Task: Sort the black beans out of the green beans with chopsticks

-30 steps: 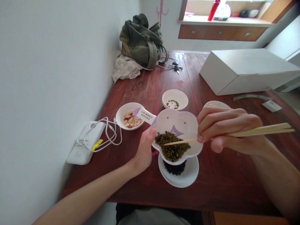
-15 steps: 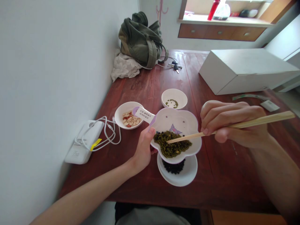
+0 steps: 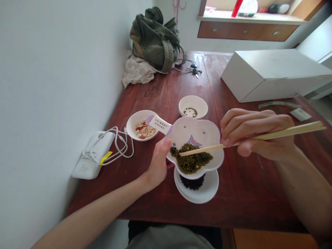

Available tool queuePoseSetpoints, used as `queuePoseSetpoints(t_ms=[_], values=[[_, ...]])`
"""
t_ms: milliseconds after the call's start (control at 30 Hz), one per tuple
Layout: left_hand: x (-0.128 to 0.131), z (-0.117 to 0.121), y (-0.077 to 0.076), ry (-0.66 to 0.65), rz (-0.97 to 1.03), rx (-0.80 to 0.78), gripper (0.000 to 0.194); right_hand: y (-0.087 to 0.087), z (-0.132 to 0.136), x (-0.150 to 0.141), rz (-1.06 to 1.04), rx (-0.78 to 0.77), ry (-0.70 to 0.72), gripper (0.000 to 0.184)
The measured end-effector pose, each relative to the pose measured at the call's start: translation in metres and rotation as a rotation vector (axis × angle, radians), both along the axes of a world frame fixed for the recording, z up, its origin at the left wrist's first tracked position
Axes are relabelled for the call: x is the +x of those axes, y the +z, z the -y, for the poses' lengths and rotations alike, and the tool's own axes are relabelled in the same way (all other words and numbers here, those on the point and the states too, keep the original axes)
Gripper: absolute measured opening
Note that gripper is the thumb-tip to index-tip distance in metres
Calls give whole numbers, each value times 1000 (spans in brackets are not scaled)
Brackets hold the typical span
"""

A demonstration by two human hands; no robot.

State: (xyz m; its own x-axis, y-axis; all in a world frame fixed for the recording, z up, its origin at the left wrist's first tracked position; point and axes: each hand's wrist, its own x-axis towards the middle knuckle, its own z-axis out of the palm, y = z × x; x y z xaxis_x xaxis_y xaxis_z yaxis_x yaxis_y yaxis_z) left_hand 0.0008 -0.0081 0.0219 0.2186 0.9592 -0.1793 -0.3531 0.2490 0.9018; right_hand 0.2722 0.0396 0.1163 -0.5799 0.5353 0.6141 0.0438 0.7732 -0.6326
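1. Mung beans (image 3: 192,162) lie heaped in a flower-shaped dish (image 3: 197,128), just beside my left thumb and below my chopstick tips, with a few darker seeds among them.
2. My left hand (image 3: 159,162) is closed on the dish's edge, holding it tilted over a white bowl (image 3: 207,191) of dark seeds (image 3: 192,183). I can't tell whether the dish touches that bowl.
3. My right hand (image 3: 256,135) is curled firmly around wooden chopsticks (image 3: 207,148). Their tips reach over the left part of the heap, though I can't tell whether they touch it.
4. Since a moment ago, the chopsticks have shifted toward my left hand, and the darker seeds now show mostly along the heap's edge nearest my thumb, leaving its top greener.
5. Just past my left hand sits a white bowl (image 3: 132,127) of sliced nuts. Ahead, between my hands, a small white bowl (image 3: 193,103) holds a few mung beans.
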Motion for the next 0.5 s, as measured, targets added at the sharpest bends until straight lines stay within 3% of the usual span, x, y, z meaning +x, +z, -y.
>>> queuePoseSetpoints(t_ms=[200, 333, 500], values=[[0, -1, -1, -11, 2, 4, 61, -7, -2, -10, 18, 102, -5, 16], [0, -1, -2, -13, 2, -4, 61, -6, 1, -10, -18, 51, 33, 16], [0, 1, 1, -15, -36, -29, 62, -7, 2, -5, 6, 31, -62, 18]])
